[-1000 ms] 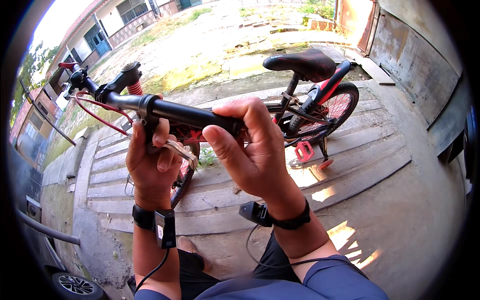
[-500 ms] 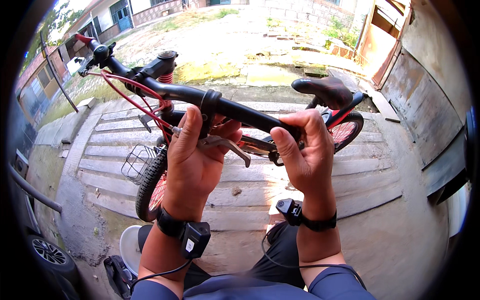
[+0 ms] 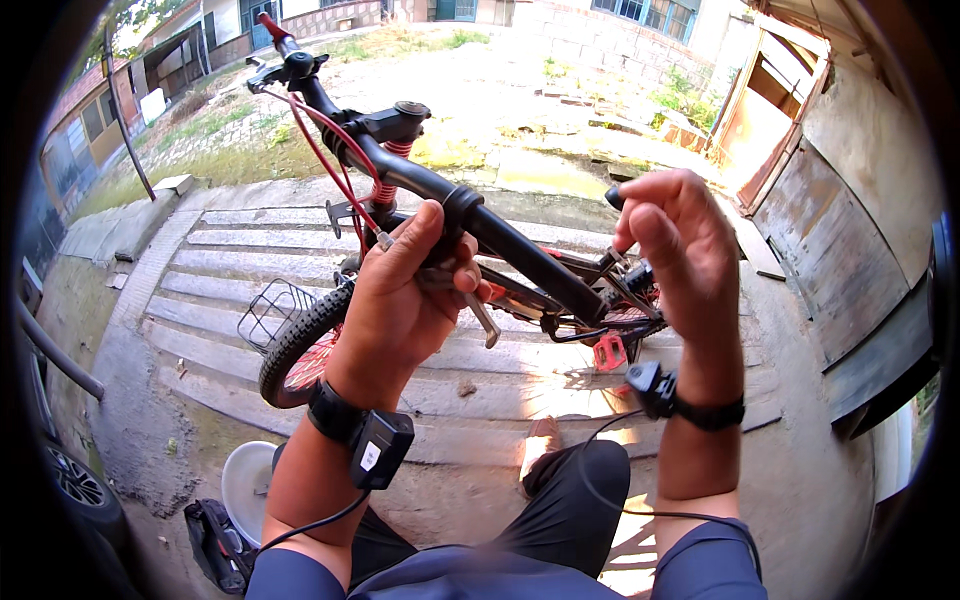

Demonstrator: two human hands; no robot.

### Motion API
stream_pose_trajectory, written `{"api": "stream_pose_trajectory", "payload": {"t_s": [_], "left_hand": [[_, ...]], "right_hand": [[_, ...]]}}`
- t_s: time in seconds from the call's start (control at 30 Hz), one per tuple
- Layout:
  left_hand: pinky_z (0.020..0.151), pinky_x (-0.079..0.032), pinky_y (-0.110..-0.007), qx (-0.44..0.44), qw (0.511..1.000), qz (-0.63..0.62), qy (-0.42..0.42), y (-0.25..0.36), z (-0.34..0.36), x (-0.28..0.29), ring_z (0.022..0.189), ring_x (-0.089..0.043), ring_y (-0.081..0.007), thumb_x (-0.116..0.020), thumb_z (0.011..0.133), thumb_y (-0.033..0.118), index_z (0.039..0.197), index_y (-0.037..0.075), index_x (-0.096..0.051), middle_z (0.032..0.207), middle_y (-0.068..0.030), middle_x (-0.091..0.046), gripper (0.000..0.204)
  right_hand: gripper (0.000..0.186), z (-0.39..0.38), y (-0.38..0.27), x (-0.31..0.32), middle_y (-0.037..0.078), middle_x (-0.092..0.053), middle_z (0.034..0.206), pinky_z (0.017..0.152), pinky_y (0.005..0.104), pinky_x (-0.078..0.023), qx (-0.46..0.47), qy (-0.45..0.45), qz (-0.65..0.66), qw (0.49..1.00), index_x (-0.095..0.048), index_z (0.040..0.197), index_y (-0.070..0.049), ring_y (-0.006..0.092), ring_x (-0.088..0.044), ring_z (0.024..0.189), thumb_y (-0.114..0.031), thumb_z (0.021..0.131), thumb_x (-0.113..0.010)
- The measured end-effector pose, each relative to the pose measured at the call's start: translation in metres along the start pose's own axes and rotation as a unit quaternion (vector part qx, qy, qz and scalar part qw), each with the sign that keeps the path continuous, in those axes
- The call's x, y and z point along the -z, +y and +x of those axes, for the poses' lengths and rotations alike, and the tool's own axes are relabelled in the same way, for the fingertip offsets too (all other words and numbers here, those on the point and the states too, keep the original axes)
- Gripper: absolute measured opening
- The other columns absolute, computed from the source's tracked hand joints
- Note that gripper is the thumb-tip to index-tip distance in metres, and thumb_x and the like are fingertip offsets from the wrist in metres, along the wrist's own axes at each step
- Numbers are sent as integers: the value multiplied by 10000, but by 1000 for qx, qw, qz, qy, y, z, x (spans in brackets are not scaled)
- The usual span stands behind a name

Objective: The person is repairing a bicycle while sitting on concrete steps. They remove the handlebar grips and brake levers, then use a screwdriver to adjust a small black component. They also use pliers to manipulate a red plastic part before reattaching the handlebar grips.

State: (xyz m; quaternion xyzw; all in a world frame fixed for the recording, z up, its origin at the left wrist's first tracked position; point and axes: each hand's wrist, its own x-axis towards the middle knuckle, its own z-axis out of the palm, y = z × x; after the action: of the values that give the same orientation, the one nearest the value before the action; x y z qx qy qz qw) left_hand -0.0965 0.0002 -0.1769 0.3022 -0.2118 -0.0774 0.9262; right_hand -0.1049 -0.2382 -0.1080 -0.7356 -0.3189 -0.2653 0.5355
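A black and red bicycle (image 3: 520, 285) stands in front of me on concrete steps. Its black handlebar (image 3: 400, 170) runs from the upper left down to the middle. My left hand (image 3: 400, 300) is closed around the bar at the brake lever clamp, and the silver brake lever (image 3: 482, 322) sticks out below my fingers. My right hand (image 3: 680, 250) is raised just right of the bar's near end, off the bar, with fingers loosely curled and nothing visible in them. It hides most of the saddle. Both wrists carry black bands with wired devices.
The front wheel (image 3: 300, 340) and a wire basket (image 3: 272, 310) are at lower left, a red pedal (image 3: 608, 352) under the frame. A white bowl (image 3: 245, 488) and a black object (image 3: 215, 545) lie by my knee. A car tyre (image 3: 75, 485) is far left, a wooden door (image 3: 770, 130) right.
My right hand has let go of the handlebar's near end and lifted to the right. My left hand stays on the brake lever. The view has tilted, so the bar sits higher.
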Motion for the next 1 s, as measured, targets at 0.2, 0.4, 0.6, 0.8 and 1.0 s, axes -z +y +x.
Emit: {"api": "stream_pose_trajectory", "payload": {"t_s": [0.2,0.4,0.6,0.8,1.0], "left_hand": [[572,-553,-355,30,999,10,38,43,-16,10,573,-574,-107,-496,1021,383,1027,42,-644,780,-60,-653,372],[493,-541,-317,21,999,13,47,75,-39,27,527,-605,-107,-503,1018,388,1056,12,-621,734,-62,-648,396],[513,-545,-309,35,998,-27,38,79,-49,21,541,-631,-104,-487,1026,381,1039,39,-619,741,-60,-666,366],[533,-540,-312,41,998,-1,43,89,-47,26,571,-648,-121,-538,1003,393,1047,60,-600,760,-63,-661,341],[533,-543,-292,-44,950,248,183,92,-68,-2,632,-658,-172,-728,898,287,1373,-16,-362,924,-84,-649,672]], "right_hand": [[317,44,-25,-2,38,-645,984,753,259,-482,59,-150,-155,975,-595,1153,-60,112,-614,890,-219,897,-691],[652,72,-8,-68,127,-551,1311,1019,421,-445,281,-227,-239,901,-503,1356,-149,340,-541,1201,-59,745,-713],[652,113,6,-160,59,-578,1312,1052,400,-421,400,-196,-217,869,-579,1298,-196,292,-519,1256,-92,680,-760],[392,135,13,-198,99,-664,1146,964,389,-491,387,-291,-136,864,-626,1157,-157,317,-589,1170,-167,777,-718],[359,130,25,-204,91,-653,911,873,419,-492,403,-214,-104,884,-594,1111,-129,311,-641,917,-124,764,-687]]}}
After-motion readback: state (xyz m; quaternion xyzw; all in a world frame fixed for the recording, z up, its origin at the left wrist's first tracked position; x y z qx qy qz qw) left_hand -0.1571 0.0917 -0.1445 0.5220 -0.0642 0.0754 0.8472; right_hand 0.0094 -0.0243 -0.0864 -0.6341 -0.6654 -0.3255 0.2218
